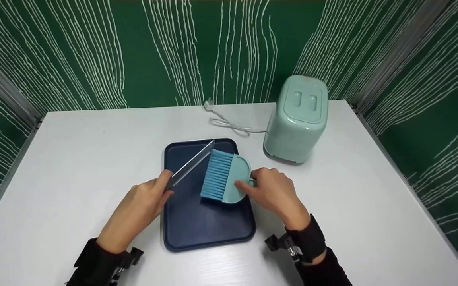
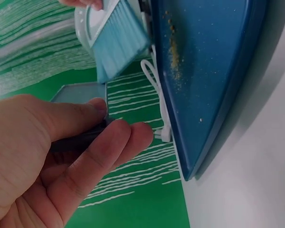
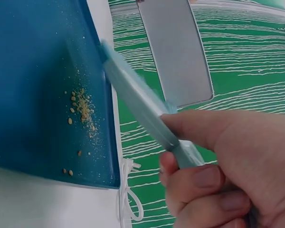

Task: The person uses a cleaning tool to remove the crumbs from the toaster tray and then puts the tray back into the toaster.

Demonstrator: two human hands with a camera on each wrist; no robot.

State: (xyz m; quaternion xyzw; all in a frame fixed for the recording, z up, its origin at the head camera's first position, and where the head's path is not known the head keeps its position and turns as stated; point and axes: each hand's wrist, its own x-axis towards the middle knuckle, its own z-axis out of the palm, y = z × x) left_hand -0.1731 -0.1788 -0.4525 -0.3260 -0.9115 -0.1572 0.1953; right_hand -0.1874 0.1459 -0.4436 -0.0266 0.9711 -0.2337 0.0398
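My left hand [image 1: 137,202] pinches the dark end of a thin, flat grey metal crumb tray [image 3: 178,52], thumb on one side and fingers on the other. The crumb tray is turned on edge above a dark blue serving tray [image 1: 209,232]. A light blue brush [image 1: 237,178] is in my right hand [image 1: 274,192], fingers around its handle and thumb pressed on its back. Its bristles face left, close to the far end of the crumb tray. Yellowish crumbs [image 3: 84,109] lie scattered on the serving tray.
Behind and to the right stands a mint green toaster [image 1: 298,123]. Its white cord [image 1: 229,124] lies coiled on the white table [image 1: 105,151], with the plug near the back edge. Green panels [image 1: 157,51] with white streaks enclose the table at the back and sides.
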